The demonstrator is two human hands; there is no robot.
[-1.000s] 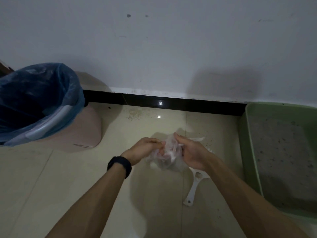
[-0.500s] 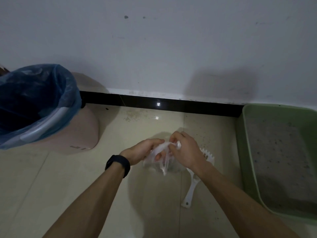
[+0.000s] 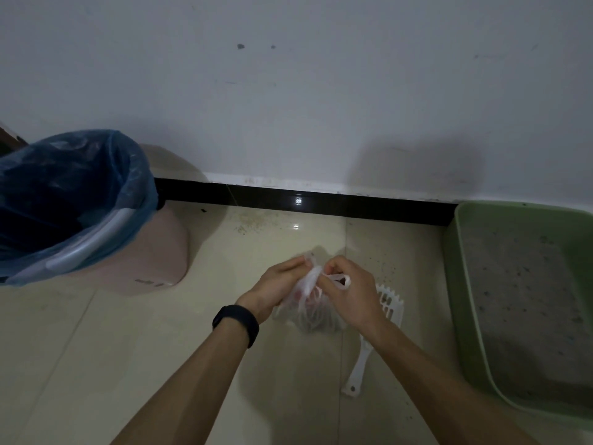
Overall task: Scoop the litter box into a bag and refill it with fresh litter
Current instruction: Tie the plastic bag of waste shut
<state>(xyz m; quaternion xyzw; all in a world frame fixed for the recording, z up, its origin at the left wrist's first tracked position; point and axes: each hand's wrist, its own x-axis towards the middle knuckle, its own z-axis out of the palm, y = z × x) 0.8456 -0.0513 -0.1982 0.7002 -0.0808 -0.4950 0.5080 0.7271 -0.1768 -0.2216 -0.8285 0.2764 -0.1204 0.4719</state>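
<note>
The green litter box [image 3: 462,284], with grey litter inside, sits on the floor well to the right of the fingers. The pink bin [image 3: 154,252] with its blue liner [image 3: 64,194] stands well to their left. The left hand [image 3: 279,287] and right hand [image 3: 349,293] meet, fingers [image 3: 333,264] curled and pinching the twisted neck of the small clear bag [image 3: 314,316], which hangs just below them. The white scoop [image 3: 390,303] lies on the floor under the right wrist.

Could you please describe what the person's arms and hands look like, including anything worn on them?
Both forearms are bare, with no sleeves in view, and neither the left hand nor the right hand wears a glove. A plain, smooth black wristband, like a fitness tracker, circles the left wrist. I can make out no rings in this dim light.
</note>
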